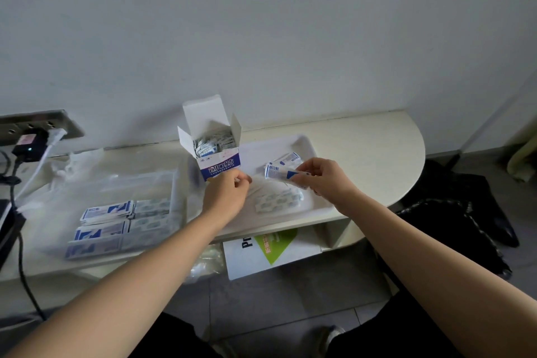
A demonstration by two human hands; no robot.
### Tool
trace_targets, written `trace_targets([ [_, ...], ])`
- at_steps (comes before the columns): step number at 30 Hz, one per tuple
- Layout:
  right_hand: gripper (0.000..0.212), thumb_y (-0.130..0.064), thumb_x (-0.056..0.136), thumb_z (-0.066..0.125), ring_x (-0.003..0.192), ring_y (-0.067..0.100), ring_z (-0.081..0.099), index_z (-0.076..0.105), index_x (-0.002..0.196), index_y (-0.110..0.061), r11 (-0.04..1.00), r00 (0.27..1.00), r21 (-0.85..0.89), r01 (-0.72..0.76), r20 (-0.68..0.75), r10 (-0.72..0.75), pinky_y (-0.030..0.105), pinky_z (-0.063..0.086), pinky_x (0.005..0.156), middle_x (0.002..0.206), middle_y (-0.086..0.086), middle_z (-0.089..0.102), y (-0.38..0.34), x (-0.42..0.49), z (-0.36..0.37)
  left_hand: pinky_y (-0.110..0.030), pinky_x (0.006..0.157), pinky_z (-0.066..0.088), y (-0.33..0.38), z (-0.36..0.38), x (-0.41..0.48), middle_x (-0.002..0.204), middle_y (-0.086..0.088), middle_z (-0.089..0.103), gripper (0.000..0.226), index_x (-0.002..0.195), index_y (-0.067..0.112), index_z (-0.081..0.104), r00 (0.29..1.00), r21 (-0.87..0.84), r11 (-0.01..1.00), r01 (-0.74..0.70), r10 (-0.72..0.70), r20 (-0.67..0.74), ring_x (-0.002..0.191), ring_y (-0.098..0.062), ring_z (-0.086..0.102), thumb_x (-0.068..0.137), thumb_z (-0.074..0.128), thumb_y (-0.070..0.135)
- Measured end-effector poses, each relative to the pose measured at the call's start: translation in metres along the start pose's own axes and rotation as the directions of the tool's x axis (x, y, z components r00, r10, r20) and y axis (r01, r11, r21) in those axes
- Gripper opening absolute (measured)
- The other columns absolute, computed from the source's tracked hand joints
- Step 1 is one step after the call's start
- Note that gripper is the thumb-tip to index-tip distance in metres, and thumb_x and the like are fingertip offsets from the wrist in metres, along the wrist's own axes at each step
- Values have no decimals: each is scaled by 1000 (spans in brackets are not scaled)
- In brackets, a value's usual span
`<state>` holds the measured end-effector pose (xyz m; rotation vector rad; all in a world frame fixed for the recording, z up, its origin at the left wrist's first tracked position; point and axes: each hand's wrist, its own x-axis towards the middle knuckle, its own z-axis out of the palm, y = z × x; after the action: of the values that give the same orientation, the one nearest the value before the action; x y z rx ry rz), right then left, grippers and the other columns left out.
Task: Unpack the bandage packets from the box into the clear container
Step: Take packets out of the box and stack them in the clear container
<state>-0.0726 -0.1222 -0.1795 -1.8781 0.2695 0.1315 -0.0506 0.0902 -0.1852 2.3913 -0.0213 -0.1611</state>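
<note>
An open white and purple bandage box (216,154) stands on the table, flaps up, with several packets inside. My right hand (325,177) pinches a small bunch of blue and white bandage packets (283,173) over a white tray (305,145). My left hand (229,192) hovers just in front of the box with fingers loosely curled, holding nothing I can see. More packets (279,200) lie on the tray. The clear container (116,212) sits at the left with stacks of packets (107,212) in it.
A power strip (35,125) with a plugged charger and cables sits at the far left. Crumpled clear plastic (78,160) lies behind the container. A white and green leaflet (270,250) lies on the shelf below. A dark bag (453,212) rests on the floor at right.
</note>
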Motion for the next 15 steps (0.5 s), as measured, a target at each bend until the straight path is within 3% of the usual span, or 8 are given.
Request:
trace_targets([
  [3, 12, -15, 77, 77, 55, 6, 48, 66, 82, -15, 996, 998, -85, 39, 60, -34, 16, 39, 52, 70, 0, 60, -4, 5, 16, -26, 69, 41, -5, -15, -6, 91, 9, 64, 24, 106, 24, 65, 1000, -64, 998, -22, 22, -9, 83, -11, 57, 93, 45, 20],
  [7, 12, -16, 76, 77, 65, 9, 52, 67, 83, -14, 969, 980, -202, 143, 167, -110, 24, 43, 59, 81, 0, 65, -14, 12, 53, -28, 65, 46, -17, -32, -18, 62, 9, 55, 20, 99, 30, 66, 994, 49, 997, -63, 67, -84, 66, -15, 57, 80, 63, 26],
  [9, 12, -16, 76, 77, 62, 3, 52, 66, 77, -21, 935, 963, -278, 218, 218, -160, 21, 43, 60, 77, -7, 65, -20, 12, 73, -27, 65, 47, -23, -40, -22, 67, 5, 62, 19, 93, 28, 69, 988, 134, 987, -85, 101, -119, 66, -17, 58, 74, 70, 25],
  [12, 14, -14, 76, 75, 59, -2, 50, 64, 76, -23, 892, 941, -344, 293, 267, -206, 11, 38, 56, 73, -10, 62, -23, 9, 95, -27, 70, 49, -29, -43, -27, 94, 0, 72, 17, 93, 24, 72, 984, 274, 954, -122, 152, -89, 84, -23, 65, 76, 70, 20],
  [15, 13, -9, 75, 73, 58, 1, 49, 65, 77, -19, 871, 931, -376, 318, 298, -211, 19, 41, 60, 74, -5, 62, -20, 4, 110, -33, 72, 49, -33, -40, -29, 96, -7, 68, 21, 97, 20, 70, 989, 440, 889, -126, 148, -15, 93, -30, 61, 81, 60, 12],
])
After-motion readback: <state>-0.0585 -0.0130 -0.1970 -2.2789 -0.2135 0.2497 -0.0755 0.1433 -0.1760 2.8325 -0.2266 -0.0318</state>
